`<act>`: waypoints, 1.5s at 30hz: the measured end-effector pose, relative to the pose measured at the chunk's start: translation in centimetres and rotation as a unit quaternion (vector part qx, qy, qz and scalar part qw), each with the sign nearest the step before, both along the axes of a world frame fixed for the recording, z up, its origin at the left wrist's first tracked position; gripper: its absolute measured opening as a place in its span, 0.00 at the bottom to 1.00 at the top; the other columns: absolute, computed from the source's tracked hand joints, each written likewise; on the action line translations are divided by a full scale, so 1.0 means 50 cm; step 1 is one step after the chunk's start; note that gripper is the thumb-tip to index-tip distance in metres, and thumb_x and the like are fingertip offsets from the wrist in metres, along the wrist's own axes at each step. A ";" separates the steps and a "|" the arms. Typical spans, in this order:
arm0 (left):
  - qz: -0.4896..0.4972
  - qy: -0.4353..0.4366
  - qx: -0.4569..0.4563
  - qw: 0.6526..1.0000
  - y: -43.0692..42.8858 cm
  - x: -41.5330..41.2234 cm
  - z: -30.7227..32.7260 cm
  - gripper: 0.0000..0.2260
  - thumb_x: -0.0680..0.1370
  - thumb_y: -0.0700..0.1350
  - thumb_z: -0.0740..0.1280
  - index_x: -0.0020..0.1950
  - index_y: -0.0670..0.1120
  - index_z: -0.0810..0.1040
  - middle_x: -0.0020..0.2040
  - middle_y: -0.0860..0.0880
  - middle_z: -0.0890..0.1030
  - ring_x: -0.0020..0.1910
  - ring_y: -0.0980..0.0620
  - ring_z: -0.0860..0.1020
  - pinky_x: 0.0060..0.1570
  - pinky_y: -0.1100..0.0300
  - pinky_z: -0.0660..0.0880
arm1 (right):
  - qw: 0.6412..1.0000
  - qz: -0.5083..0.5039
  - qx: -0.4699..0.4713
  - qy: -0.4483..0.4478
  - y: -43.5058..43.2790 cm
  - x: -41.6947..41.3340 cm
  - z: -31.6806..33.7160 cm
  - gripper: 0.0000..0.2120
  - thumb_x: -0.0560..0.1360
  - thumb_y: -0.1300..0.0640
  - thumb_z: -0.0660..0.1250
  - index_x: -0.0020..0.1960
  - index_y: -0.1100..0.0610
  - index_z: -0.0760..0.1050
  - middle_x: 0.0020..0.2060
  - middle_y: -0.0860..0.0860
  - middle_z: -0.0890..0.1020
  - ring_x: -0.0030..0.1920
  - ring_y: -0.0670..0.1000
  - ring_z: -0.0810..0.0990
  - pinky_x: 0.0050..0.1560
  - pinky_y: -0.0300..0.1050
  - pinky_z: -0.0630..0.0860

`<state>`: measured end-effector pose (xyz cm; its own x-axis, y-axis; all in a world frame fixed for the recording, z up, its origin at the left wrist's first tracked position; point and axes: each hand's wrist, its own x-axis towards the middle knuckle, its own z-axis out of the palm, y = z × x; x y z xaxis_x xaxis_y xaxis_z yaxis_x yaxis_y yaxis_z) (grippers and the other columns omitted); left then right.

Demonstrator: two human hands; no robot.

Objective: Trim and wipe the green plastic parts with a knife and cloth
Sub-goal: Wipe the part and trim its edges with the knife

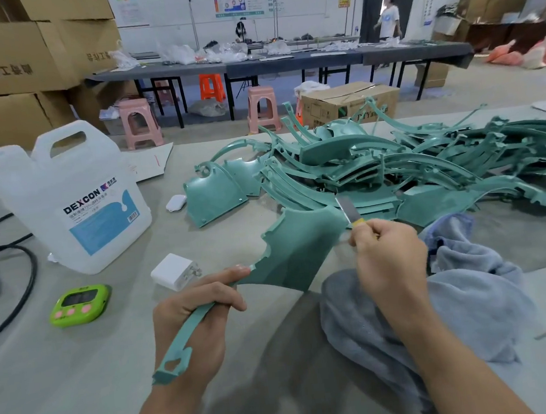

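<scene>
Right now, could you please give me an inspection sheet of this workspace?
Surface: grey tabletop.
Job's things: green part in hand; pile of green parts behind; blue-grey cloth at front right.
Clutter: DEXCON jug, green timer, white charger, small white case.
Grips: left grip holds the part's thin arm; right grip holds the knife, blade at the part's edge.
Cables: black cable curves along the left.
Surroundings: cardboard boxes, pink stools, long dark table, a person by the doorway.

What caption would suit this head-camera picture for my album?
Trimming time: left hand holds a green plastic part while the right hand sets a knife against its edge, cloth beside.
</scene>
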<state>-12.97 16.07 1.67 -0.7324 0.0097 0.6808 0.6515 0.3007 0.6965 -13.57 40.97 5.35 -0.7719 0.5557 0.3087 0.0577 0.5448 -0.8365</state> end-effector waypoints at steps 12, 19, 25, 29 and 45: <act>0.000 0.033 -0.069 0.997 0.002 0.020 0.019 0.13 0.75 0.35 0.68 0.35 0.49 0.82 0.56 0.59 0.85 0.56 0.56 0.84 0.58 0.66 0.77 | 0.993 0.104 0.045 0.024 -0.010 0.015 0.023 0.15 0.78 0.55 0.65 0.35 0.62 0.74 0.21 0.50 0.66 0.26 0.47 0.62 0.28 0.45 0.62; 0.002 0.027 -0.076 0.997 0.003 0.021 0.016 0.13 0.75 0.36 0.68 0.35 0.50 0.82 0.56 0.59 0.85 0.56 0.56 0.84 0.59 0.63 0.78 | 0.988 0.119 0.011 0.095 -0.012 0.024 0.035 0.13 0.74 0.54 0.64 0.34 0.60 0.71 0.22 0.50 0.65 0.26 0.45 0.61 0.28 0.46 0.61; 0.002 0.031 -0.069 0.997 -0.001 0.015 0.010 0.14 0.75 0.34 0.68 0.36 0.52 0.83 0.56 0.59 0.85 0.56 0.56 0.84 0.59 0.65 0.77 | 0.993 0.112 0.029 0.030 -0.014 0.008 0.020 0.14 0.77 0.54 0.64 0.35 0.61 0.75 0.21 0.48 0.68 0.26 0.47 0.63 0.30 0.47 0.63; 0.003 0.026 -0.044 0.999 -0.001 0.008 0.007 0.11 0.76 0.38 0.70 0.46 0.53 0.87 0.56 0.59 0.85 0.55 0.57 0.84 0.59 0.67 0.76 | 0.999 0.040 0.005 0.019 0.030 0.002 0.010 0.14 0.75 0.55 0.63 0.35 0.63 0.71 0.23 0.53 0.67 0.26 0.47 0.61 0.29 0.47 0.61; 0.028 -0.004 0.008 1.000 -0.003 0.000 0.007 0.12 0.74 0.33 0.70 0.38 0.50 0.85 0.52 0.60 0.86 0.54 0.57 0.84 0.59 0.67 0.76 | 0.975 0.084 -0.204 -0.019 0.036 -0.030 -0.021 0.17 0.75 0.60 0.66 0.28 0.53 0.79 0.20 0.49 0.69 0.25 0.51 0.64 0.31 0.46 0.63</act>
